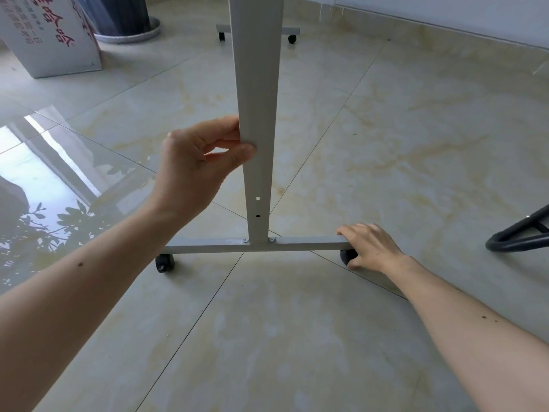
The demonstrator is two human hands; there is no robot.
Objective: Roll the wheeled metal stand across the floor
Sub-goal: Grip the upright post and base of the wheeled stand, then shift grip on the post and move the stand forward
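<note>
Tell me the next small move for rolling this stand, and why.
Probably take the right hand off the black caster under the grey metal base bar. Its fingers wrap that wheel, which looks likely to block rolling. The left hand already has a grip on the grey upright post and could then push.

Both forearms are bare, with no sleeves visible and no watch or bracelet on the wrists. The left hand (196, 162) wears no ring or glove. The right hand (371, 248) is bare too. Small dark moles are on both forearms
</note>
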